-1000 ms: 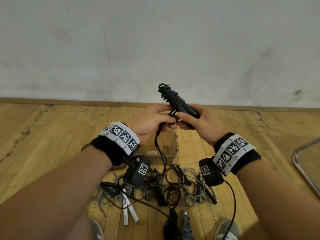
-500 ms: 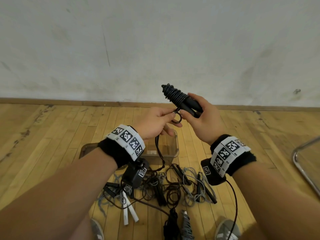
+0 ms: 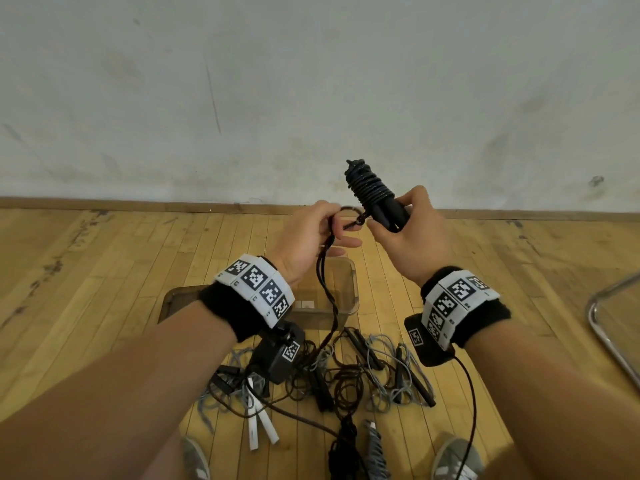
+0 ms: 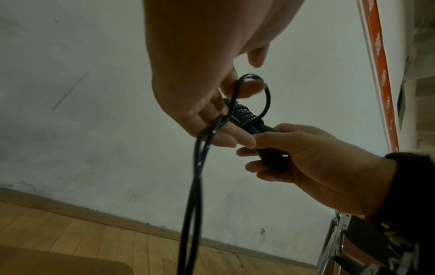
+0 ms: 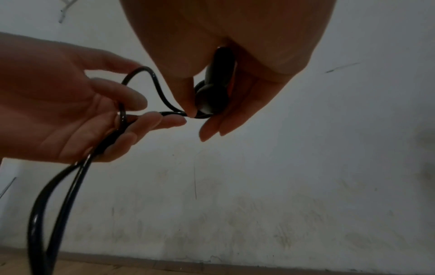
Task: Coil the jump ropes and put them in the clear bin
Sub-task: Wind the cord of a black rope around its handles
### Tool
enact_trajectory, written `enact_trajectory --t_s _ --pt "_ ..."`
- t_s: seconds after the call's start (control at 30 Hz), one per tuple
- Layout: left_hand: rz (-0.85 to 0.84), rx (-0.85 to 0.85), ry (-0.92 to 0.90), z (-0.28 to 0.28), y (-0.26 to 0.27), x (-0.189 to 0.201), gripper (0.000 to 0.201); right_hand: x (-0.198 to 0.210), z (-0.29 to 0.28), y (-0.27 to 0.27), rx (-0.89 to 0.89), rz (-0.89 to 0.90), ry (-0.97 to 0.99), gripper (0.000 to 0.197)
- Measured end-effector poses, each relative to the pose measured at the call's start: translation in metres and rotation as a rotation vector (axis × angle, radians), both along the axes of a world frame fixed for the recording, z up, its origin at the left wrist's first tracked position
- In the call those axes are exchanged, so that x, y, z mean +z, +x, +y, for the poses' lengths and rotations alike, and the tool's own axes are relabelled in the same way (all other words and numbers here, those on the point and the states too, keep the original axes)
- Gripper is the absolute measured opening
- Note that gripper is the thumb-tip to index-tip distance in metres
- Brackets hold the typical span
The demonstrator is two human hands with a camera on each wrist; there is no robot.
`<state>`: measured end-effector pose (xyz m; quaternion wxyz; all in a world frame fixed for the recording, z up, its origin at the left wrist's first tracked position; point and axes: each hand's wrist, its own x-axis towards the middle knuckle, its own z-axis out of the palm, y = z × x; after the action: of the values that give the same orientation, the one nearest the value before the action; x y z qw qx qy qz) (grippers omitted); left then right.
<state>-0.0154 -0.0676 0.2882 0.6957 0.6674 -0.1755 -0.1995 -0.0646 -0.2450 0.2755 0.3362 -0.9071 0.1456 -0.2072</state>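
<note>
A black jump rope (image 3: pixel 370 188) is held up in front of a pale, scuffed wall (image 3: pixel 311 81), its two handles side by side and its cord wound in tight turns around their upper ends. The right hand (image 3: pixel 412 244) grips the lower part of the handles, fingers and thumb curled round them, with the wound end tilted up and away toward the wall. Just beside it, the left hand (image 3: pixel 308 237) pinches a small loop of the cord (image 4: pixel 256 96) between thumb and fingertips, its other fingers loosely extended; from that hand two strands of the same cord hang down together toward the floor. Directly below the hands, a clear bin (image 3: pixel 346 306) stands on the wooden floor (image 3: pixel 104 265); what lies inside it cannot be made out. Nearer the person, a tangle of loose ropes (image 3: pixel 346 375) in black and grey is spread on the boards, among them a pair of white handles (image 3: pixel 259 424) lying side by side and several black handles. Both wrists wear black bands with white patterned markers and small cameras. The toes of two grey shoes (image 3: pixel 453 459) show at the bottom edge, and a curved metal tube frame (image 3: pixel 602 327) enters at the far right.
</note>
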Motion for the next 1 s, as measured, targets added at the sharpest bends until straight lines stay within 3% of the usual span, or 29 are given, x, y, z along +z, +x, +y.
enact_trajectory --t_s 0.07,0.17,0.37,0.53,0.73,0.87,0.93,1.0 --pt "-0.017 0.027 0.058 -0.001 0.000 0.001 0.053 -0.002 0.001 0.002 0.040 -0.008 0.042 0.039" --pt "-0.015 0.052 0.102 -0.002 0.001 -0.004 0.022 -0.005 0.003 0.002 0.101 0.007 0.046 0.043" --pt "0.048 -0.092 0.194 -0.002 0.005 -0.007 0.034 -0.003 0.000 0.001 0.129 0.003 0.033 0.058" --pt "0.059 -0.074 0.148 0.000 0.007 -0.009 0.042 -0.007 0.008 0.002 0.270 0.037 0.192 0.046" --pt "0.055 -0.002 0.077 -0.002 0.006 -0.009 0.037 -0.016 0.009 0.012 0.356 0.078 0.103 0.064" --pt "-0.054 0.048 0.090 -0.004 0.010 -0.014 0.037 -0.014 0.010 0.010 0.427 0.006 0.083 0.037" --pt "-0.042 0.042 0.057 -0.003 0.011 -0.013 0.033 -0.007 0.010 0.006 0.457 -0.019 0.217 0.019" --pt "-0.010 0.010 0.026 -0.003 0.010 -0.011 0.033 -0.001 0.010 0.003 0.456 0.011 0.355 0.015"
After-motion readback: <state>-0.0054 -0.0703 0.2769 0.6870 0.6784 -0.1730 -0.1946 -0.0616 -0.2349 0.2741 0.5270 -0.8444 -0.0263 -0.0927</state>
